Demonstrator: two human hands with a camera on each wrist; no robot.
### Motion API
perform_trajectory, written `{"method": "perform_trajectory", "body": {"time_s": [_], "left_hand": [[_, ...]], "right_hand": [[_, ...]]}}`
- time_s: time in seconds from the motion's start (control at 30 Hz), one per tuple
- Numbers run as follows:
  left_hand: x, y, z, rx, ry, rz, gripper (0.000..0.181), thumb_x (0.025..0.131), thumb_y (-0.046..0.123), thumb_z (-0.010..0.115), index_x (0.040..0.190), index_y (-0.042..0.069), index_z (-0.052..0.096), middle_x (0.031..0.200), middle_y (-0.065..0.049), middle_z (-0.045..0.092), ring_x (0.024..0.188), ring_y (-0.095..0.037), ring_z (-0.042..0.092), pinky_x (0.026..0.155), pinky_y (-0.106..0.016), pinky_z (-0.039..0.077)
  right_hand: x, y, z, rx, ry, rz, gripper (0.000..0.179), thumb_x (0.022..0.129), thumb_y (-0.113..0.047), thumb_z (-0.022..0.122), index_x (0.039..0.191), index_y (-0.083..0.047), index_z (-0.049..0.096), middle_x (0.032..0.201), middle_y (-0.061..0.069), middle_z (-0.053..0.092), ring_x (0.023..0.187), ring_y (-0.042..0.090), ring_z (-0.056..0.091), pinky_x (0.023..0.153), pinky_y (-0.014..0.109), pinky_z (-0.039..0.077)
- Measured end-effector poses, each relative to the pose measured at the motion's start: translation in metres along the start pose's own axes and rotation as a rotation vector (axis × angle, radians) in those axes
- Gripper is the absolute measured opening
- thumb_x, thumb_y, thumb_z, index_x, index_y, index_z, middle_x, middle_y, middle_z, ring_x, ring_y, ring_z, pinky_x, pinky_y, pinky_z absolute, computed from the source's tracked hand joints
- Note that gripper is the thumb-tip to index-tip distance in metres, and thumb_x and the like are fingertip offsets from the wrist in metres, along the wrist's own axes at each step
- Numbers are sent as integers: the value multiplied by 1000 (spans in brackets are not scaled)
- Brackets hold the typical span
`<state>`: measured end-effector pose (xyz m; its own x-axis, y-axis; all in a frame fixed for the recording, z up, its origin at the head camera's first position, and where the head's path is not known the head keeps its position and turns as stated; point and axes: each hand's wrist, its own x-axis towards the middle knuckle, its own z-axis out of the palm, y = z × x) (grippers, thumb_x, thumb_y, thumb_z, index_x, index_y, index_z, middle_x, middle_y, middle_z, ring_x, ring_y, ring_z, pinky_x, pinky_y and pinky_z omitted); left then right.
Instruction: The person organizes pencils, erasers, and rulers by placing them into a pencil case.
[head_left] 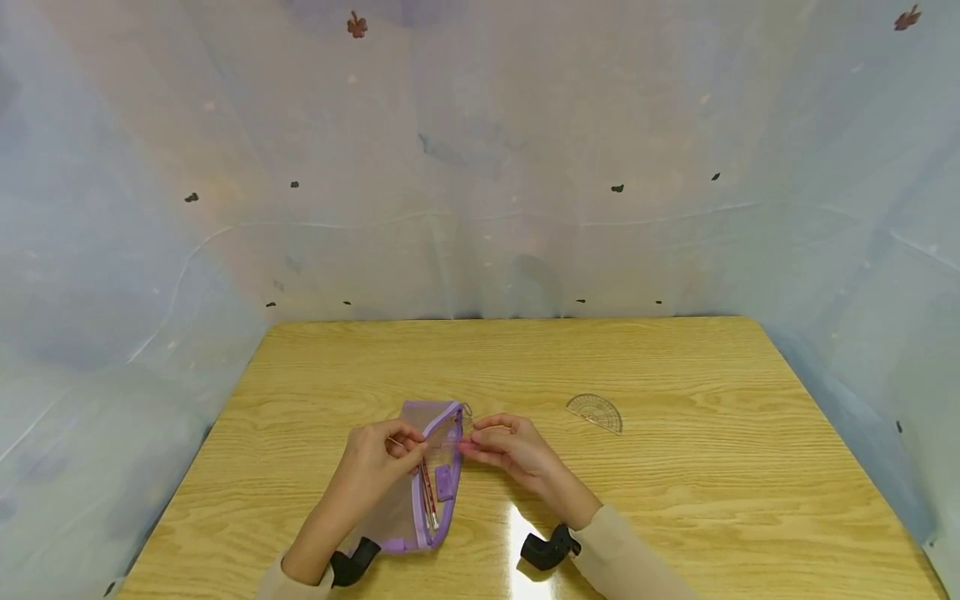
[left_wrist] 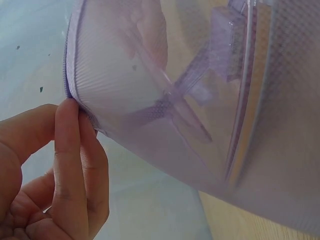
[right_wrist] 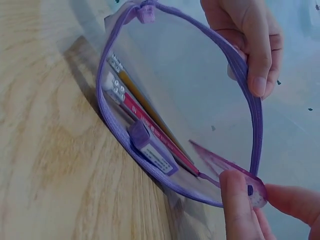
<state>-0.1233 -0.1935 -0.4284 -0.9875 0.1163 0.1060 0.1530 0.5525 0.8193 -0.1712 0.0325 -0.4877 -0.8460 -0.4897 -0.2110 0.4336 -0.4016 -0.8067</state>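
Note:
A purple mesh pencil case (head_left: 390, 510) lies on the table with its zip undone. My left hand (head_left: 373, 454) pinches one edge of the opening and lifts it, so the mouth gapes. At the other side, my right hand (head_left: 517, 454) pinches a clear pink set square (right_wrist: 230, 167) between thumb and fingers; its pointed end reaches inside the case. Part of that piece is hidden by my fingers. Inside lie a red pencil (right_wrist: 145, 119), a yellow pencil (right_wrist: 137, 92) and a purple-sleeved eraser (right_wrist: 154, 150).
A clear protractor (head_left: 596, 412) rests on the wooden table (head_left: 675, 492), to the right of and beyond my right hand. A pale patterned curtain (head_left: 480, 150) hangs behind the table and along its sides. A small ring (head_left: 467, 410) hangs at the case's far end.

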Motion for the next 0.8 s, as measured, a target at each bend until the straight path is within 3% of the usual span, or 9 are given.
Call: {"method": "perform_trajectory", "body": {"time_s": [0.5,0.8], "left_hand": [[-1,1,0,-12,-12,-1,5,86,2,76,89,2,72,74,1,66,59,-9,64,55,-22,56],[0,0,0,8,-12,11,5,86,2,77,88,2,72,73,2,66,59,-8,64,55,-22,56]], "right_hand": [[-1,4,5,107,-27,20,15,97,15,47,112,15,49,98,18,72,95,25,71,94,36,53],[-1,9,8,162,-8,-6,18,96,18,45,114,17,47,100,20,71,97,26,71,96,36,51]]}}
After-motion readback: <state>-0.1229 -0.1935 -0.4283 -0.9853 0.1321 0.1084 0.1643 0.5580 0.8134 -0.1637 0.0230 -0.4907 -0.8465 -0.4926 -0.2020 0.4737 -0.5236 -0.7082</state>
